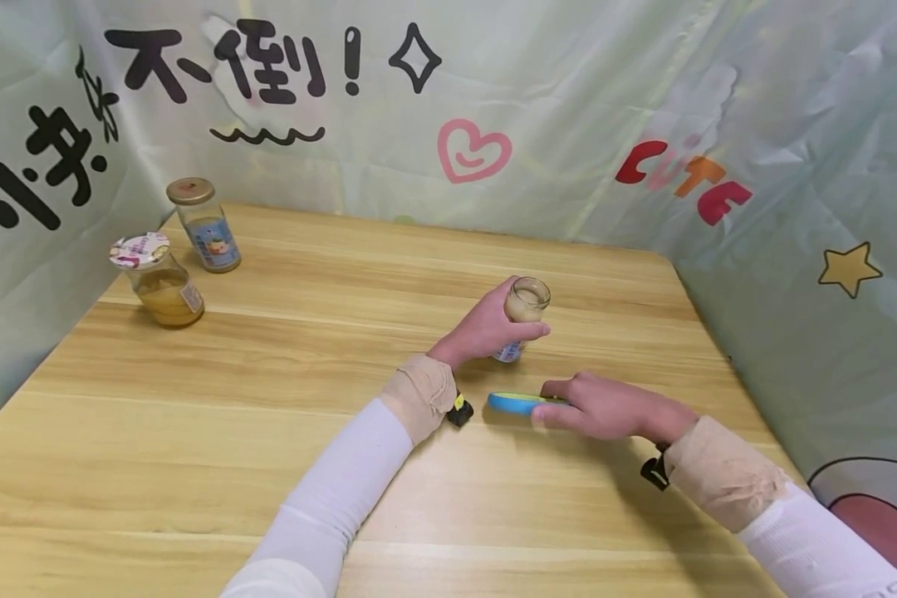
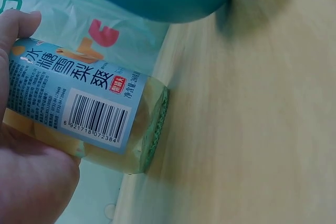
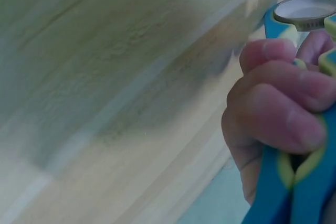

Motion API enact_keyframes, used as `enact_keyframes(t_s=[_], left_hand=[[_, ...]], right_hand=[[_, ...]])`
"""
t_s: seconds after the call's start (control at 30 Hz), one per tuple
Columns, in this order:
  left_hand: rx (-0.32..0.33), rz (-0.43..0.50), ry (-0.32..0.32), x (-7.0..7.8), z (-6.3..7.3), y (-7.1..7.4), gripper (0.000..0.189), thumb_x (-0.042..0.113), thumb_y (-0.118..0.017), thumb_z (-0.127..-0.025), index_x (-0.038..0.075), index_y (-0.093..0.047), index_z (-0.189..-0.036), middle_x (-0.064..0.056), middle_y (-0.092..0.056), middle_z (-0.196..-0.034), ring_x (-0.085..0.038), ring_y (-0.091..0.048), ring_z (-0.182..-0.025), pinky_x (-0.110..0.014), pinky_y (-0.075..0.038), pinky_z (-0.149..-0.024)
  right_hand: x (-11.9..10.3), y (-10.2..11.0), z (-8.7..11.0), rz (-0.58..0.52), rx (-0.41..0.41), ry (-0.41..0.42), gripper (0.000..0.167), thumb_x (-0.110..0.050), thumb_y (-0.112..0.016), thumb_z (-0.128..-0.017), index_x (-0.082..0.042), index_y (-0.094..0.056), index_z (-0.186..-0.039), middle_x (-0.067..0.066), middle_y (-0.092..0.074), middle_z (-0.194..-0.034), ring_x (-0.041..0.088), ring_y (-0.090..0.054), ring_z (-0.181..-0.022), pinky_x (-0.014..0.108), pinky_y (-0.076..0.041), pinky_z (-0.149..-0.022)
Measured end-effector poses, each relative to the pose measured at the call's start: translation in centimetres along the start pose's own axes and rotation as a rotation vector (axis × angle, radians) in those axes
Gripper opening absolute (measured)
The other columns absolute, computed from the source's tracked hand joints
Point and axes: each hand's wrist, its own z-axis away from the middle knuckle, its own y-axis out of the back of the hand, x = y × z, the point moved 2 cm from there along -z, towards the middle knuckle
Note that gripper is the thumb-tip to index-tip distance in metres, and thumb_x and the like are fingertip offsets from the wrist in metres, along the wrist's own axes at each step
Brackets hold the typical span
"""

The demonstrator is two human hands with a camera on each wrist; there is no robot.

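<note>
My left hand [image 1: 482, 330] grips a lidless glass jar [image 1: 526, 309] round its upper part, and the jar's mouth faces up. In the left wrist view its blue label [image 2: 100, 98] with a barcode shows, with pale contents behind the glass and the base right at the tabletop. My right hand [image 1: 605, 405] holds a blue and yellow jar opener [image 1: 514, 404] just in front of the jar. Up close in the right wrist view, the fingers curl round the opener's two handles [image 3: 272, 182], and a jar lid [image 3: 307, 11] sits in its ring, white inside showing.
At the back left of the wooden table [image 1: 306, 324] stand two more jars: one with a gold lid [image 1: 190, 191], one with a patterned cover [image 1: 140, 249]. A printed cloth [image 1: 553, 100] hangs round the table's back and sides.
</note>
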Motion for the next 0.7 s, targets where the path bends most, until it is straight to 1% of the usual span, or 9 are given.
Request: enact_keyframes(t_s=[0.2,0.33,0.4,0.53,0.63,0.7], left_hand=[[0.008,0.001,-0.005,0.03,0.03,0.02,0.054,0.026,-0.079,-0.090,0.019,-0.052,-0.136,-0.005,-0.068,-0.113,-0.014,-0.067,-0.092,-0.026,-0.056,-0.089],[0.017,0.003,-0.004,0.01,0.04,-0.01,0.055,0.027,-0.080,-0.089,0.020,-0.052,-0.136,-0.004,-0.069,-0.112,-0.013,-0.068,-0.092,-0.027,-0.056,-0.089],[0.021,0.003,-0.003,0.02,0.06,-0.01,0.055,0.027,-0.080,-0.089,0.021,-0.052,-0.136,-0.003,-0.069,-0.111,-0.013,-0.068,-0.091,-0.028,-0.056,-0.090],[0.023,0.009,-0.003,0.05,0.03,-0.04,0.054,0.027,-0.080,-0.089,0.021,-0.053,-0.136,-0.003,-0.069,-0.109,-0.013,-0.067,-0.090,-0.028,-0.056,-0.089],[0.029,0.010,0.002,0.05,0.00,-0.07,0.054,0.027,-0.080,-0.089,0.021,-0.054,-0.135,-0.002,-0.070,-0.108,-0.013,-0.067,-0.089,-0.028,-0.056,-0.088],[0.033,0.008,0.007,0.05,0.00,-0.07,0.054,0.027,-0.081,-0.088,0.022,-0.054,-0.134,-0.002,-0.070,-0.108,-0.013,-0.067,-0.089,-0.028,-0.056,-0.089]], right_hand=[[0.03,0.28,-0.34,-0.024,-0.041,-0.021,0.035,-0.041,-0.045,-0.111,-0.018,-0.066,-0.094,-0.014,-0.044,-0.068,-0.001,-0.041,-0.058,0.021,-0.041,-0.058],[0.04,0.49,-0.45,-0.083,-0.092,-0.075,0.043,-0.044,-0.041,-0.111,-0.016,-0.065,-0.089,-0.012,-0.047,-0.066,0.002,-0.043,-0.057,0.023,-0.043,-0.058],[0.08,0.58,-0.41,-0.144,-0.121,-0.119,0.047,-0.047,-0.040,-0.111,-0.015,-0.064,-0.087,-0.010,-0.048,-0.064,0.003,-0.042,-0.053,0.023,-0.042,-0.054],[0.24,0.67,-0.28,-0.304,-0.185,-0.216,0.055,-0.053,-0.038,-0.110,-0.010,-0.064,-0.086,-0.006,-0.048,-0.061,0.006,-0.035,-0.045,0.022,-0.034,-0.043],[0.32,0.70,-0.31,-0.401,-0.222,-0.274,0.060,-0.057,-0.037,-0.109,-0.009,-0.063,-0.084,-0.004,-0.047,-0.060,0.006,-0.029,-0.043,0.021,-0.028,-0.041],[0.39,0.69,-0.36,-0.440,-0.238,-0.308,0.063,-0.061,-0.037,-0.108,-0.009,-0.062,-0.083,-0.004,-0.047,-0.060,0.006,-0.026,-0.043,0.021,-0.026,-0.041]])
